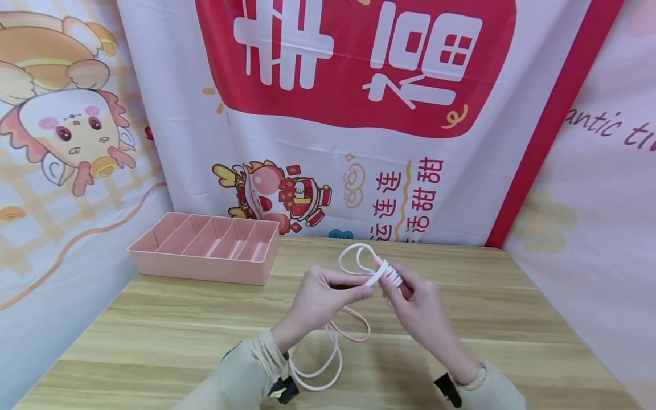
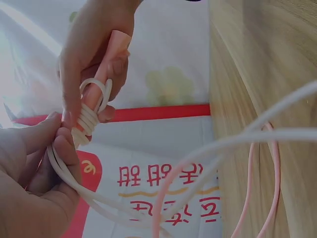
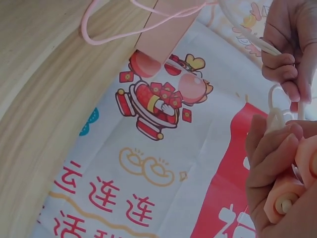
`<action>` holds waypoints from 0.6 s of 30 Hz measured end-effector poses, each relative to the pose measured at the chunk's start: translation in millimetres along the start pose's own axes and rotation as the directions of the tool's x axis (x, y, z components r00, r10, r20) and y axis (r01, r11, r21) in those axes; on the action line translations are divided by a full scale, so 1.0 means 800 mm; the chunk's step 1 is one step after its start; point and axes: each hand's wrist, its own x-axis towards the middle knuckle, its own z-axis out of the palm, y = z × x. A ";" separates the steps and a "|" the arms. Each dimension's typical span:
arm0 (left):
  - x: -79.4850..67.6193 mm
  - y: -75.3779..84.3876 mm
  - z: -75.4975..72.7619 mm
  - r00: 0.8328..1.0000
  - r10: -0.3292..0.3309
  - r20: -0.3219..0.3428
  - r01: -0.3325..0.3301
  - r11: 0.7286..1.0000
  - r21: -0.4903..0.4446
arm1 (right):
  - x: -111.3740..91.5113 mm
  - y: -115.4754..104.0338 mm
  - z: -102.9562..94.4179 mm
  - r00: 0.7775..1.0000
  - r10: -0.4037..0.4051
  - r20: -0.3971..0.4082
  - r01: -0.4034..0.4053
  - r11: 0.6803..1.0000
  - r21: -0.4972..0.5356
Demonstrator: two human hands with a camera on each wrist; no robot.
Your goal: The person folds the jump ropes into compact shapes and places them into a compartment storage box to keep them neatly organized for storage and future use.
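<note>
My right hand (image 1: 422, 299) grips the pink handles (image 3: 283, 202) of a jump rope; two handle ends show side by side in the right wrist view. White rope is wrapped around them in several tight turns (image 2: 88, 119). Close beside it, my left hand (image 1: 320, 296) pinches the white rope (image 2: 64, 171) between thumb and fingers, right at the wrapped turns. A loose white loop (image 1: 353, 246) stands up above both hands. Below the left hand, more white rope (image 1: 335, 364) and a pink stretch of rope (image 1: 359, 340) hang in loops over the table.
A pink box (image 1: 200, 270) with several narrow compartments stands at the back left of the wooden table (image 1: 512, 319). Behind the table hangs a white and red printed cloth (image 1: 307, 136). Printed cloths also line the left and right sides.
</note>
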 end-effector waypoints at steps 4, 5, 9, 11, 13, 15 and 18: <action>0.000 0.003 -0.002 0.998 -0.059 -0.004 0.059 0.998 -0.005 | 0.002 0.001 -0.005 0.997 0.051 0.050 -0.057 0.990 0.129; 0.000 0.004 -0.002 0.998 -0.061 -0.005 0.061 0.998 0.002 | 0.003 0.000 -0.006 0.995 0.077 0.070 -0.087 0.983 0.164; 0.000 0.008 -0.003 0.998 -0.063 0.005 0.063 0.998 0.010 | 0.004 -0.002 -0.011 0.970 0.182 0.160 -0.219 0.941 0.257; -0.001 0.010 -0.003 0.999 -0.050 0.018 0.049 0.999 0.019 | 0.005 -0.003 -0.013 0.952 0.220 0.212 -0.276 0.918 0.286; -0.001 0.011 -0.003 0.999 -0.031 0.032 0.030 0.999 0.031 | 0.006 -0.002 -0.015 0.936 0.232 0.265 -0.310 0.900 0.306; -0.001 0.011 -0.003 0.999 -0.008 0.047 0.006 0.999 0.043 | 0.007 0.000 -0.016 0.919 0.236 0.314 -0.338 0.883 0.325; -0.003 0.010 -0.003 0.998 0.016 0.068 -0.019 0.999 0.044 | 0.009 0.003 -0.018 0.898 0.223 0.380 -0.362 0.865 0.347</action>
